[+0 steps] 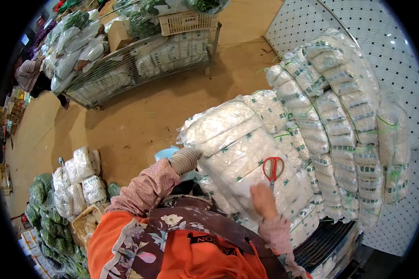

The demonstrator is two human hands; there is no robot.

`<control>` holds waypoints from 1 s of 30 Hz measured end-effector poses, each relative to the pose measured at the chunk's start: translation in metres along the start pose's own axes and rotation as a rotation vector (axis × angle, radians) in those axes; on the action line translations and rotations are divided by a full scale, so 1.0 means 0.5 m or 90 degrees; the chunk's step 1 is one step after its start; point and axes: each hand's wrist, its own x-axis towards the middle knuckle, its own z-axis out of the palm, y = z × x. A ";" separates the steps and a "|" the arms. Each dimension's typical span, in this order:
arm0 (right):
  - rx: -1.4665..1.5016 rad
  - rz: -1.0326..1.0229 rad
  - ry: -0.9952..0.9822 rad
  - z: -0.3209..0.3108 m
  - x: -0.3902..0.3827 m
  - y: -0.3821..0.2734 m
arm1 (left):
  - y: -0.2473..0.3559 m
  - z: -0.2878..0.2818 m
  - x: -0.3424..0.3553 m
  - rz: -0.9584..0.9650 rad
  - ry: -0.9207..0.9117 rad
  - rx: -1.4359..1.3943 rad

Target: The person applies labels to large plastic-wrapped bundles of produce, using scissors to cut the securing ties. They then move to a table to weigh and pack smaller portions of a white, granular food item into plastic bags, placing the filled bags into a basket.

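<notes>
In front of me lies a large clear plastic bag (239,153) packed with white bundles, on top of a stack of similar bags. The beige ribbed cuff (184,160) of my left sleeve rests against the bag's left edge; the hand beyond it is hidden. My right hand (264,203) is on the near part of the bag, slightly blurred, its fingers curled in. What they hold, if anything, does not show. Just beyond it, red-handled scissors (273,169) lie on the plastic, blades toward me.
Tall stacks of tied white bags (330,116) stand at right against a tiled wall (391,51). A wire cage cart (139,69) with produce and a crate (188,23) is across the floor. Green vegetables (51,228) and bagged goods (81,181) lie at left. Another person (30,74) is far left.
</notes>
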 end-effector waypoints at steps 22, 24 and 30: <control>0.251 -0.303 0.527 -0.052 0.516 0.027 | -0.067 -0.091 0.101 -0.064 0.011 -0.180; 0.225 -0.319 0.527 -0.051 0.512 0.018 | -0.091 -0.073 0.105 -0.037 0.018 -0.125; -0.017 -0.408 0.467 -0.023 0.504 -0.009 | -0.072 -0.098 0.104 -0.192 -0.017 -0.272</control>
